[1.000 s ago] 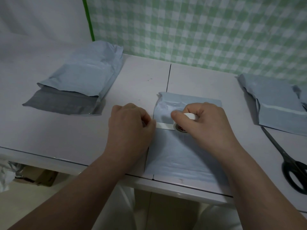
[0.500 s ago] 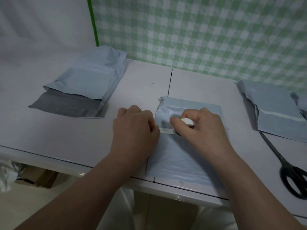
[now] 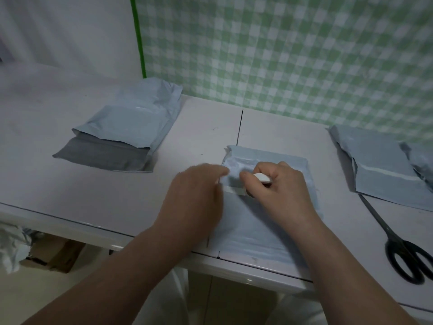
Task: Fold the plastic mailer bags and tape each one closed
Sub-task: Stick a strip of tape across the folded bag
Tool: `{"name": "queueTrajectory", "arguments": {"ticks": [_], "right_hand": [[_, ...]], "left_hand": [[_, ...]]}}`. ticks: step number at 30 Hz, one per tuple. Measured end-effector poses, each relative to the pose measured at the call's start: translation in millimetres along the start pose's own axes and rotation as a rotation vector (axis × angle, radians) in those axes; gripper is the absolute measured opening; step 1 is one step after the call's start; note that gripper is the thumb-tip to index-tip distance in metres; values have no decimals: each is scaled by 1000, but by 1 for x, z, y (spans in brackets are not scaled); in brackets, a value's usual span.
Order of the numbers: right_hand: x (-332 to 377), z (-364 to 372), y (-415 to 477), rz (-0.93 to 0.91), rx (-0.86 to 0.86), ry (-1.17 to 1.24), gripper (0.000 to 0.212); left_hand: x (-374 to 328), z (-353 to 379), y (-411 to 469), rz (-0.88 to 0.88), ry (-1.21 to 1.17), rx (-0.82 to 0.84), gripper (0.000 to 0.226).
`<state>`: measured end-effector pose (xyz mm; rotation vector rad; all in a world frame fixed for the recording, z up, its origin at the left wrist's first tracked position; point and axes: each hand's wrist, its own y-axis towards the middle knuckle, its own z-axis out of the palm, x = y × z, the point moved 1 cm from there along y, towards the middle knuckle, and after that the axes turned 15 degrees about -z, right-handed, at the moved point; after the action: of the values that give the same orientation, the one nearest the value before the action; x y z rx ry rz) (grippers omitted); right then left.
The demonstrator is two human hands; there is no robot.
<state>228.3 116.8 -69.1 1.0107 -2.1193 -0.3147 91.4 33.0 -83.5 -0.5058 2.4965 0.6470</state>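
The folded bag [image 3: 264,221] lies in the middle of the frame, near the front edge of the table [image 3: 199,127]. The right hand [image 3: 281,193] has its fingers and thumb curled around the tape roll [image 3: 263,178] and holds it down on the upper part of the bag.

A second ago the strip of tape [image 3: 233,190] was stretched between the two hands, a little longer and going past the left edge of the bag. Now the strip looks shorter and lies low on the bag, from its left edge to the roll.

The left hand [image 3: 194,200] is blurred from moving, with a finger reaching toward the upper left corner of the bag. Whether it pinches the tape end or only presses it, I cannot tell.

I judge that the tape start is now being fixed on the fold, so the next step is to unroll more across the bag and cut it. The scissors [image 3: 403,252] wait untouched at the lower right. A pile of bags [image 3: 131,127] lies in the upper left and more bags [image 3: 384,165] at the right edge.
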Motion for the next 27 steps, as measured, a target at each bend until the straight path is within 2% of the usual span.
{"name": "queueTrajectory", "arguments": {"ticks": [3,6,12,17,24,27], "right_hand": [[-2,1,-1,-6,-13,7,31],[-3,1,-3,0,-20,31,33],[-4,2,-3,6,-7,65,31],[-2,-3,-4,120,-23,310,26],[-7,-11,-2,179,-29,447,30],[-8,-14,-2,174,0,405,28]], "left_hand": [[-17,3,-12,141,128,206,46],[-17,6,-18,122,360,405,66],[-18,6,-25,130,482,425,73],[-20,7,-26,141,516,398,90],[-21,8,-28,141,554,368,93],[-20,8,-28,142,561,367,94]]}}
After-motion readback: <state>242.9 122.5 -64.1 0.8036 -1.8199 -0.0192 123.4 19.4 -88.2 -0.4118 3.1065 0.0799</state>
